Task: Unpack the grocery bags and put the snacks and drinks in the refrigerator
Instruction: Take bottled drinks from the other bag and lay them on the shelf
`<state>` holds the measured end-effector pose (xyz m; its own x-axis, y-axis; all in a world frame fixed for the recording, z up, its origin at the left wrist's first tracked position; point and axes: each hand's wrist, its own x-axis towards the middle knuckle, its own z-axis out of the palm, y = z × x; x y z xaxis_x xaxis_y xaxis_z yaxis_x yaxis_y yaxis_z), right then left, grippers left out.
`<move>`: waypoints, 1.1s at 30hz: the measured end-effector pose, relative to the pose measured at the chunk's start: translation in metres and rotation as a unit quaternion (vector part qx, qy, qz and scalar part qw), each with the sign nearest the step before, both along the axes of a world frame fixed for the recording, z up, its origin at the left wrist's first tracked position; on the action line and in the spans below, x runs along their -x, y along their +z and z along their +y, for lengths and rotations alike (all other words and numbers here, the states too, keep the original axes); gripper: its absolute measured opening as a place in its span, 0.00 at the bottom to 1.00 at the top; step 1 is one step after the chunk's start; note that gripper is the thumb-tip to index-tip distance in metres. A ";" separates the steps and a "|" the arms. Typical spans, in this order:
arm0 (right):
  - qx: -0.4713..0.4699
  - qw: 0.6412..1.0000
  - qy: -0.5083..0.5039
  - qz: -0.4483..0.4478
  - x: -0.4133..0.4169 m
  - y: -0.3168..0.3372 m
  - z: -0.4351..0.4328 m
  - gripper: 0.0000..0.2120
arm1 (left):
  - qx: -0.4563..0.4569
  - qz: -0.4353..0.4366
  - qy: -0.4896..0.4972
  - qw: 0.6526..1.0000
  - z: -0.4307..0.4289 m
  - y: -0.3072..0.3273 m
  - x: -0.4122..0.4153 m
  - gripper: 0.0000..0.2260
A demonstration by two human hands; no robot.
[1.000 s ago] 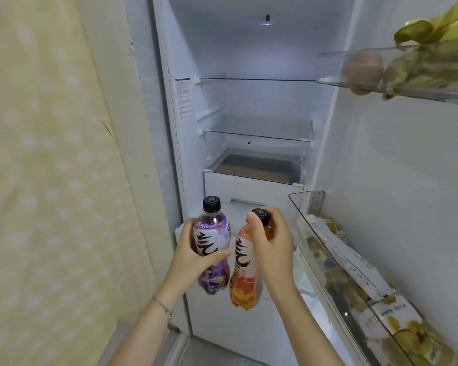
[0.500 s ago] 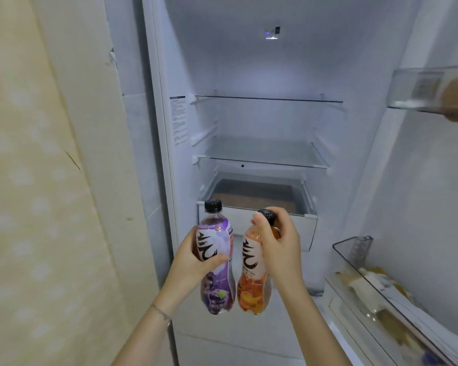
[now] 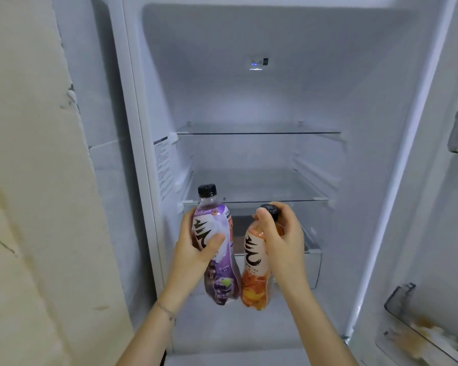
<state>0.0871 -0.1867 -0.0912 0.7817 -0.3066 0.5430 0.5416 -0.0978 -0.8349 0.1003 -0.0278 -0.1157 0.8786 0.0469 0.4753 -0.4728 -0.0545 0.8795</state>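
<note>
Left hand [image 3: 193, 253] wraps the purple bottle [image 3: 222, 281] mid-body, right hand [image 3: 284, 244] grips the orange bottle [image 3: 254, 286] by its neck, both before the drawer [image 3: 312, 268]; best stand them upright, well back from the shelf [image 3: 262, 183] edge

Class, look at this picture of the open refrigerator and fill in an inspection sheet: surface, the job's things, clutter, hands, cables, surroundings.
Surface: upper glass shelf, lower glass shelf and drawer inside the lit refrigerator.
Job's things: purple bottle and orange bottle, both capped, held side by side before the drawer, not yet shelved.
Clutter: door bin at lower right holds blurred packets.
Hands: left hand grips the purple bottle's body; right hand grips the orange bottle's neck.
Cables: nothing seen.
Surroundings: stained pale wall on the left.
</note>
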 end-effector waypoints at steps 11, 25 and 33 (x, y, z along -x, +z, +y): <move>-0.056 0.998 -0.027 -0.002 -0.047 0.004 -0.020 0.03 | 0.022 -0.143 0.001 0.989 -0.012 0.074 -0.039 0.30; -0.072 0.997 -0.020 0.002 -0.079 0.008 -0.024 0.10 | -0.091 -0.195 0.041 0.976 -0.016 0.051 -0.130 0.35; -0.077 0.997 -0.006 -0.001 -0.096 0.001 -0.026 0.10 | -0.145 -0.208 0.047 0.966 -0.016 0.040 -0.156 0.35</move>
